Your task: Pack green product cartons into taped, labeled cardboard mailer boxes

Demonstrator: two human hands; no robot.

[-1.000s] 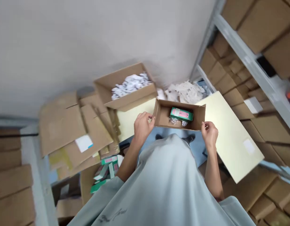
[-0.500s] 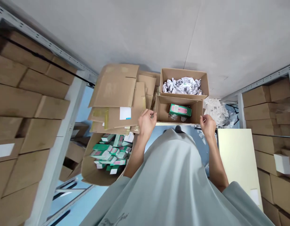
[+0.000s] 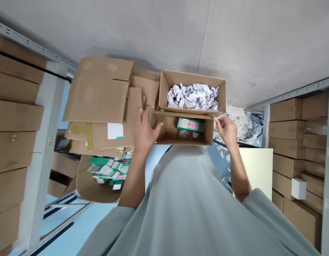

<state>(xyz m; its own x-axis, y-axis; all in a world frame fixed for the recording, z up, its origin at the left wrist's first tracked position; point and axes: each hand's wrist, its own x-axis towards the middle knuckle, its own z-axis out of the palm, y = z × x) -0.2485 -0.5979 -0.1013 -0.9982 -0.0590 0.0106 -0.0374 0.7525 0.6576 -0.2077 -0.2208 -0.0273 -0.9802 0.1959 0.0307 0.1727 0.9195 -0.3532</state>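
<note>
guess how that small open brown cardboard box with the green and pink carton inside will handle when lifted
The small open brown cardboard box probably feels light: it holds only one green and pink carton and some clear wrap. Its thin open walls may flex under the left hand. The loose carton could slide if tilted.

From my remote seat I see the person's own body filling the lower middle of the head view. A loose, pale grey-green cotton T-shirt (image 3: 191, 202) covers the torso, its fabric smooth with a few soft folds running down from the chest. It has 2 short sleeves: the short left sleeve (image 3: 108, 227) ends above the elbow, and the short right sleeve (image 3: 263, 202) does the same, its hem wide and slack. Below the sleeves, both forearms are bare, with no watch, band or glove that I can make out. The bare left hand (image 3: 144, 131) and the bare right hand (image 3: 227, 128) carry no rings visible from here.
</note>
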